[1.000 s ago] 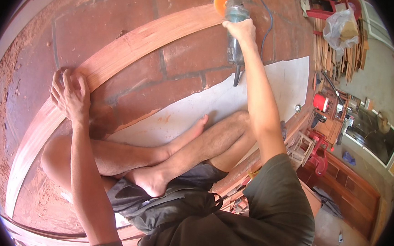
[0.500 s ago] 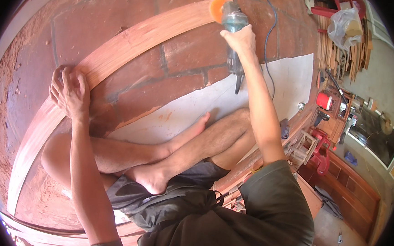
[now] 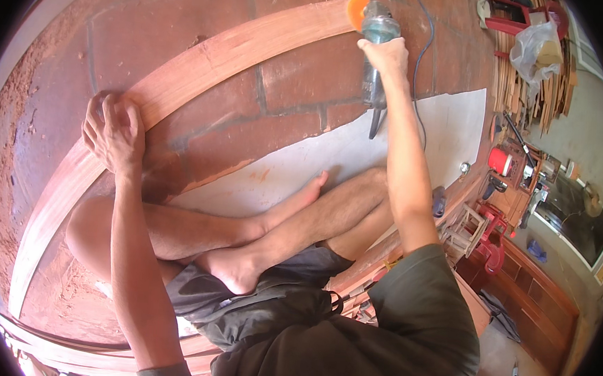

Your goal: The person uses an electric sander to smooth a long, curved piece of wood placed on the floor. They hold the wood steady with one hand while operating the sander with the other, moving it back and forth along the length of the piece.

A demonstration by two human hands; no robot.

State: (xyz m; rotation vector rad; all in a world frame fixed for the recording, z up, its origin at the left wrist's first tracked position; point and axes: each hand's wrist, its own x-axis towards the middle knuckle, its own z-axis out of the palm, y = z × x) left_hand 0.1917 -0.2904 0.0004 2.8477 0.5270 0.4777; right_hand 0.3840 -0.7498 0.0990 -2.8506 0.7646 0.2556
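A long curved wooden board (image 3: 227, 56) arcs over the brick-red tiles from the lower left to the top middle. My left hand (image 3: 114, 131) is closed over the board's left part, fingers bent across its outer edge and pressing it down. In my right hand (image 3: 389, 54) is an angle grinder (image 3: 379, 31), gripped round its body. Its orange disc (image 3: 357, 13) sits at the board's far right end; whether it touches the wood I cannot tell. The grinder's handle end points back toward my knees.
A white sheet (image 3: 453, 115) lies under my crossed legs. The blue cord (image 3: 427, 39) runs beside the grinder. Stacked wood strips (image 3: 525, 95), a clear plastic bag (image 3: 534, 54), a red clamp (image 3: 495, 254) and a wooden panel (image 3: 542, 296) stand at right. More curved boards (image 3: 73, 354) lie lower left.
My right hand has carried the grinder a little to the right, its disc now at the board's tip. My left hand stays on the same part of the board.
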